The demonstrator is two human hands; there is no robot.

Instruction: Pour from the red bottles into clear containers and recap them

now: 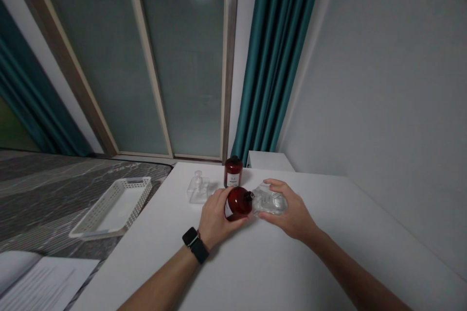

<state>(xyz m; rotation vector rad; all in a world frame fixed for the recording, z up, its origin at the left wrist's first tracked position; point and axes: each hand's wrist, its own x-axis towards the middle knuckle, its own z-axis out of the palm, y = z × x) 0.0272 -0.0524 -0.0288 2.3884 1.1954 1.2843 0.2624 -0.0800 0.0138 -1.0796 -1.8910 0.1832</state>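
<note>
My left hand point(219, 216), with a black watch on its wrist, is wrapped round a dark red-brown bottle point(241, 202) that tilts to the right. In my right hand point(292, 211) a clear bottle point(269, 200) lies on its side, its mouth toward the left. The two bottle necks meet between my hands; whether liquid passes cannot be made out. Just behind stands a second red-brown bottle point(233, 171), upright, with a white label and dark cap. A clear square bottle with a round stopper point(198, 188) stands to the left, beyond my left hand.
Everything stands on a white table point(255, 272). Off its left edge, a white perforated basket point(126, 210) lies on a grey patterned surface, with an open book point(54, 279) nearer me. A white cabinet point(270, 161) stands behind the table, by the teal curtain point(277, 58). A wall rises at right.
</note>
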